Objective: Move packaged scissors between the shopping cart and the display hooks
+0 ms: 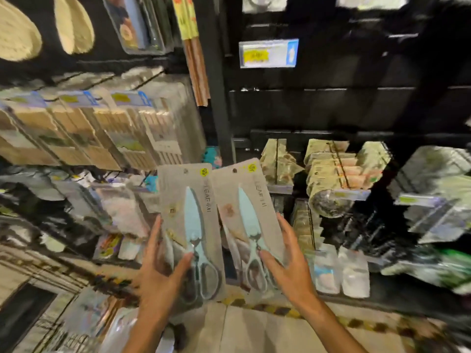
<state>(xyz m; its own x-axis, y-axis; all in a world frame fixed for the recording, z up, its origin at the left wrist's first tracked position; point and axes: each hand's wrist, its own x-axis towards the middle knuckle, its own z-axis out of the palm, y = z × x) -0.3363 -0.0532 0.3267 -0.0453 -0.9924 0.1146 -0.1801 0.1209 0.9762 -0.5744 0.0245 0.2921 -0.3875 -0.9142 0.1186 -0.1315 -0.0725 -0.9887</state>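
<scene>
Head view, looking down and forward: both forearms reach up from the lower edge, each hand holding one carded pack of scissors upright before the display. The left hand (pixel 159 271) grips the left scissors pack (pixel 190 225) by its lower part, thumb laid across the front near the handles, fingers stretched up along the pack's left edge and behind it. The right hand (pixel 288 266) holds the right scissors pack (pixel 248 220) the same way in mirror, thumb on the front by the handles, fingers spread up the right edge. The packs stand side by side, their inner edges touching or overlapping near the top, the right one tilted a little rightward. Each grey card carries pale blue-bladed scissors with light handles, a hang hole and a round yellow sticker at the top; vertical print beside the blade seems to read "LEAF", the rest too blurred to tell. Beyond them hang rows of packaged goods (pixel 107 138) on the dark display rack (pixel 331 110). A price label (pixel 269 52) with a yellow patch sits higher up, its writing unreadable.
</scene>
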